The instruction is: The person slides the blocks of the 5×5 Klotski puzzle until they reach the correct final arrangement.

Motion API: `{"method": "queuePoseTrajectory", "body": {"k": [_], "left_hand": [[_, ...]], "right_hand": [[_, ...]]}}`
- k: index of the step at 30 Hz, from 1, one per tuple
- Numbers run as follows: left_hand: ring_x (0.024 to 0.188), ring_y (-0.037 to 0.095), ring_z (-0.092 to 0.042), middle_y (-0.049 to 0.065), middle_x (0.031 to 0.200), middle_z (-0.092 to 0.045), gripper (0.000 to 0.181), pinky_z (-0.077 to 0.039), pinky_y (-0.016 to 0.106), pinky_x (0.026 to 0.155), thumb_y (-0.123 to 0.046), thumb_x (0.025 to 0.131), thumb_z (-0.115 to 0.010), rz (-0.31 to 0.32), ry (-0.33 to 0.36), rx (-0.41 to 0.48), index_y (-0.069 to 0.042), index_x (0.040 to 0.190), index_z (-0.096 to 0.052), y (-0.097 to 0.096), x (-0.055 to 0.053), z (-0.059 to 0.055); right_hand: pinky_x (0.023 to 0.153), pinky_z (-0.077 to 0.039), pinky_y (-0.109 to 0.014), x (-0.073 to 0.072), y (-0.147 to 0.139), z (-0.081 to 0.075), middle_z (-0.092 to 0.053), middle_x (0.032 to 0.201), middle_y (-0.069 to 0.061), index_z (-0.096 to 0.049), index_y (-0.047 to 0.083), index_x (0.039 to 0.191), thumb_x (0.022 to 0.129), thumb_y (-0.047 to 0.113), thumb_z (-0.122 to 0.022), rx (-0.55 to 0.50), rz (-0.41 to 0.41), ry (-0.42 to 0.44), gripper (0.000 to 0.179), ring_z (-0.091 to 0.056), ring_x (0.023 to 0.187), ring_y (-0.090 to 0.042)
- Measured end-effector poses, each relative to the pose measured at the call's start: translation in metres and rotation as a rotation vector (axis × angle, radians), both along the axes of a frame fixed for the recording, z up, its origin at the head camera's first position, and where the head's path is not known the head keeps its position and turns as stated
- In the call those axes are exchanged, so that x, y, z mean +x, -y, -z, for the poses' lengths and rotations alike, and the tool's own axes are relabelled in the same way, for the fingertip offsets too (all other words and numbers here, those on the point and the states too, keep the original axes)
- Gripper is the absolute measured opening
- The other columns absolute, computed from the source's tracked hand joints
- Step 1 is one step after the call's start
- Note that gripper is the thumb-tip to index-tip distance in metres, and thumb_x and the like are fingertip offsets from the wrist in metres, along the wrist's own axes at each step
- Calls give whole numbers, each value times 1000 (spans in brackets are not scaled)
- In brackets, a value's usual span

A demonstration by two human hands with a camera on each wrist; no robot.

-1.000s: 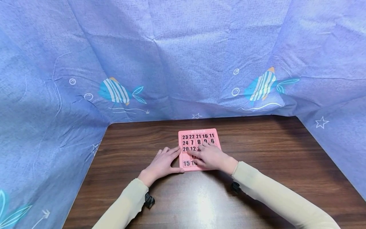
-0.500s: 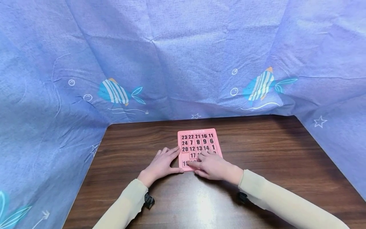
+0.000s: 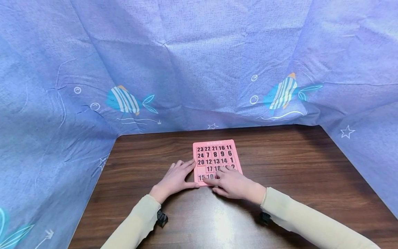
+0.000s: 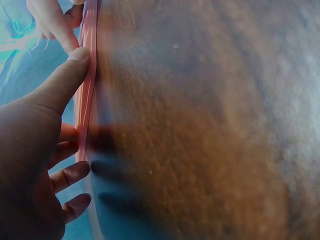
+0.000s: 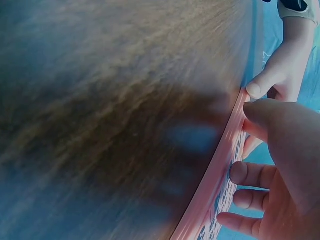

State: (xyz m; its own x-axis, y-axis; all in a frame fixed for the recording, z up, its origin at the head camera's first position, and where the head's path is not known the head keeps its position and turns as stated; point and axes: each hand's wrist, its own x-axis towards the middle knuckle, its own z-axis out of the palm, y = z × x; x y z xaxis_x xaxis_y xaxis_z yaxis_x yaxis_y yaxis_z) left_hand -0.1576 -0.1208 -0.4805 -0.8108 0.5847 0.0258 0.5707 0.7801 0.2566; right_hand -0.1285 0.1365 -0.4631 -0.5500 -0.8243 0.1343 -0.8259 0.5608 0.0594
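Observation:
A pink number slide puzzle (image 3: 201, 169) lies flat on the table, with black-numbered tiles and a bare cell at the left of its fourth row. My left hand (image 3: 176, 178) rests against its left side, fingers along the edge and thumb at the near left corner. In the left wrist view, that thumb (image 4: 65, 82) touches the puzzle's pink edge. My right hand (image 3: 234, 183) lies over the near right part, hiding some tiles. Its extended index finger touches the bottom row around tile 15 (image 3: 201, 177) and tile 10 (image 3: 210, 176). Its other fingers are loosely bent.
The dark wooden table (image 3: 289, 162) extends on both sides of the puzzle. A blue cloth (image 3: 202, 69) printed with fish hangs behind the table and along its sides. Black wrist devices (image 3: 162, 218) sit at both sleeve cuffs.
My right hand has moved down from around the third and fourth rows to the bottom row, uncovering more tiles on the right. The left hand stays in place.

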Motion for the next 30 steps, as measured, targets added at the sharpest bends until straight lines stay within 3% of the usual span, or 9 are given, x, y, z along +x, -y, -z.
{"method": "queuePoseTrajectory", "body": {"k": [8,16,23,30], "left_hand": [[106,18,-43,1,147,-38,92,-31,35,82,-72,75,-56,1,-3,11,-14,144,-39,1,0,-1],[107,19,-43,2,147,-39,92,-31,35,81,-71,75,-57,2,-3,12,-13,144,-39,0,0,-2],[108,19,-43,1,147,-39,92,-31,36,83,-71,75,-57,-3,4,8,-15,144,-39,0,0,-1],[107,18,-42,0,148,-37,93,-31,35,83,-73,74,-55,-4,9,-4,-15,145,-37,1,0,-1]], "right_hand": [[78,-42,-43,-6,3,-1,-61,88,0,-54,31,133,90,42,-56,-28,20,-18,45,-53,86,-22],[87,-41,-53,-16,5,-1,-61,92,-4,-52,33,135,90,45,-54,0,89,20,46,-55,93,-28],[82,-42,-46,-25,7,-3,-61,87,-4,-53,29,134,91,42,-54,9,78,7,46,-54,87,-24],[81,-41,-44,-19,1,-6,-61,89,-3,-51,28,136,90,45,-54,23,105,24,49,-52,89,-23]]}}
